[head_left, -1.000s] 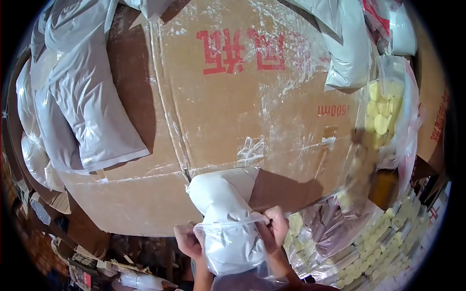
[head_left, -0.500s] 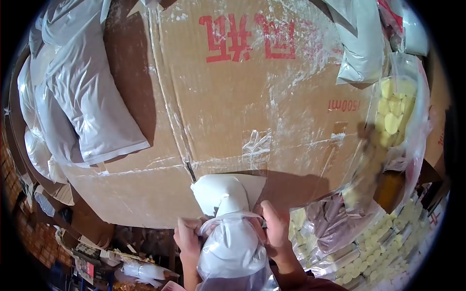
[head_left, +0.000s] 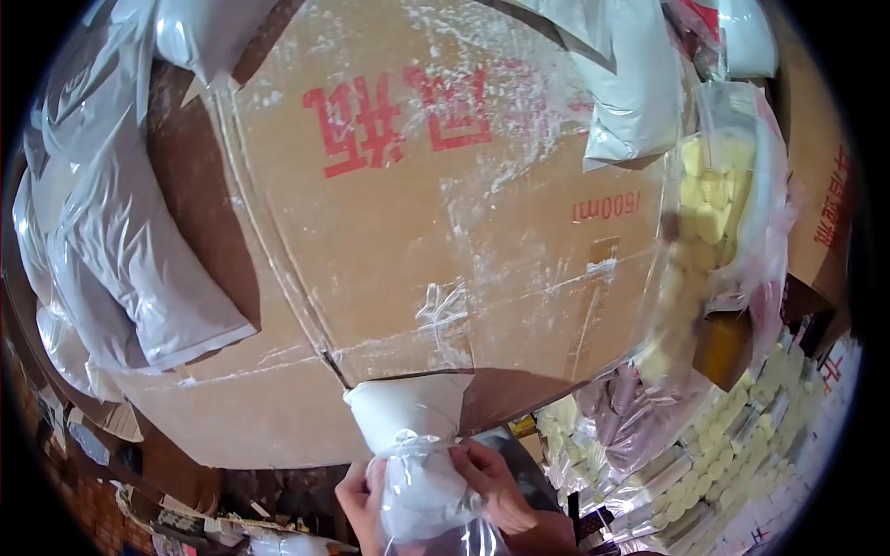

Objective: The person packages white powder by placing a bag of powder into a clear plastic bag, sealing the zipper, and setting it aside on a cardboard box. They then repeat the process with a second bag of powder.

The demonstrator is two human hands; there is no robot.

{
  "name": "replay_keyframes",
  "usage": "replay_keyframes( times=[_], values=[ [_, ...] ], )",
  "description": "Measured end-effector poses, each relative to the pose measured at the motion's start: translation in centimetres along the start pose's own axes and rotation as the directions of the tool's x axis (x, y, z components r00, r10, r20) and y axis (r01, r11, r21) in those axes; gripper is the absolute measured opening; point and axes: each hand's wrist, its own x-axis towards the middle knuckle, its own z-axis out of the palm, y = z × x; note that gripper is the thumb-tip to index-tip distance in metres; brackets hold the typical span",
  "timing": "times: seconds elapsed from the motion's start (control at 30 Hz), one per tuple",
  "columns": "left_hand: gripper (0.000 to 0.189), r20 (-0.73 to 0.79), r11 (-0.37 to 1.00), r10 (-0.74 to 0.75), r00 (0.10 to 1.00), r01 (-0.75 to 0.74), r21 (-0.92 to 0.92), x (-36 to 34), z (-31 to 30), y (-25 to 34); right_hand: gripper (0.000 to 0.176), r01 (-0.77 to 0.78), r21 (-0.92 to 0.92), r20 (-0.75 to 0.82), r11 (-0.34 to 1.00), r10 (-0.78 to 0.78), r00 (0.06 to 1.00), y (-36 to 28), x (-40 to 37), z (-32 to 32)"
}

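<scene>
A white bag (head_left: 408, 406), plump with its contents, lies at the near edge of the cardboard sheet and extends over it toward me. Around its near part sits a clear plastic bag (head_left: 436, 524), its gathered mouth ringing the white bag at the middle. On the left side, my left hand (head_left: 362, 500) is closed at the clear bag's rim, with some fingers hidden behind the plastic. My right hand (head_left: 493, 484) pinches the rim on the other side, thumb and fingers pressed together.
Beneath everything lies a cardboard sheet (head_left: 371, 250) with red print and white powder smears. Filled white bags (head_left: 176, 269) are piled at left, with another white bag (head_left: 630, 111) at upper right. Clear bags of pale yellow pieces (head_left: 709, 195) line the right edge, with more lower down.
The clear bag's rim and both hands sit lower in view, my right hand closer in to the bag. The whole scene has shifted left and tilted as my head turned.
</scene>
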Motion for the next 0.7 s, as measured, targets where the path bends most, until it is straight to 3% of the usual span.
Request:
replay_keyframes(
  times=[0.03,0.07,0.13,0.17,0.2,0.23,0.3,0.33,0.37,0.4,0.43,0.47,0.53,0.57,0.67,0.7],
  values=[
    [0.028,-0.051,0.982,-0.031,0.998,0.021,-0.186,-0.4,-0.8,-3.4,0.023,0.057,0.118,0.057,0.991,-0.064,0.996,1.6,0.4,-0.2],
    [0.024,-0.061,0.971,-0.027,0.998,0.011,-0.240,0.2,-0.6,-4.5,0.022,0.103,0.238,0.106,0.966,-0.131,0.986,2.4,0.8,-0.3],
    [0.017,-0.083,0.938,-0.018,0.996,-0.012,-0.346,1.5,0.2,-5.6,0.023,0.037,0.283,0.120,0.958,-0.074,0.990,2.7,1.7,-0.8],
    [0.010,-0.039,0.928,-0.080,0.996,0.060,-0.368,2.5,0.6,-5.6,0.024,-0.005,0.301,0.135,0.953,-0.037,0.990,2.8,2.0,-0.8],
    [0.012,-0.001,0.912,-0.137,0.991,0.125,-0.391,3.1,0.8,-5.4,0.024,0.050,0.250,0.137,0.967,-0.086,0.987,3.1,2.6,-1.1],
    [0.007,0.007,0.922,0.003,1.000,0.001,-0.386,3.8,0.2,-7.6,0.023,0.112,0.197,0.149,0.974,-0.143,0.978,3.3,3.4,-1.6],
    [0.005,-0.030,0.953,0.163,0.986,-0.165,-0.254,4.1,-0.4,-6.2,0.016,0.218,0.030,0.105,0.975,-0.220,0.970,2.7,3.5,-2.0],
    [0.008,-0.036,0.955,0.233,0.972,-0.235,-0.179,3.8,-0.9,-5.3,0.013,0.436,-0.155,0.077,0.886,-0.429,0.900,2.0,3.2,-1.9],
    [0.011,-0.063,0.958,0.254,0.965,-0.260,-0.123,3.5,-1.3,-4.7,0.010,0.611,-0.335,0.093,0.717,-0.620,0.779,0.7,3.0,-1.4],
    [0.013,-0.111,0.887,0.460,0.881,-0.461,0.015,3.7,-0.2,-2.1,0.008,0.729,-0.490,0.154,0.479,-0.775,0.613,-0.5,2.8,-1.0],
    [0.014,-0.040,0.864,0.503,0.863,-0.502,0.027,4.0,-0.7,-2.0,0.002,0.684,-0.519,0.139,0.512,-0.740,0.659,-1.2,2.1,-0.9],
    [0.015,0.034,0.841,0.539,0.842,-0.540,0.036,4.3,-1.5,-2.1,0.002,0.684,-0.412,0.113,0.602,-0.711,0.694,-0.9,2.4,-1.2],
    [0.016,0.173,0.919,0.393,0.903,-0.376,-0.123,5.1,-2.5,-4.2,0.004,0.643,-0.179,0.079,0.744,-0.641,0.764,0.0,3.5,-1.9],
    [0.016,0.239,0.923,0.357,0.903,-0.302,-0.237,5.5,-2.5,-4.2,0.005,0.540,-0.086,0.064,0.837,-0.536,0.842,0.0,3.8,-1.8],
    [0.014,0.360,0.886,0.456,0.814,-0.375,-0.274,7.1,-2.1,-5.7,0.012,0.417,-0.073,0.124,0.906,-0.406,0.905,1.2,6.1,-3.8],
    [0.013,0.400,0.891,0.451,0.798,-0.380,-0.248,7.3,-2.1,-5.6,0.018,0.298,0.008,0.067,0.955,-0.298,0.952,1.5,6.6,-3.9]
  ],
)
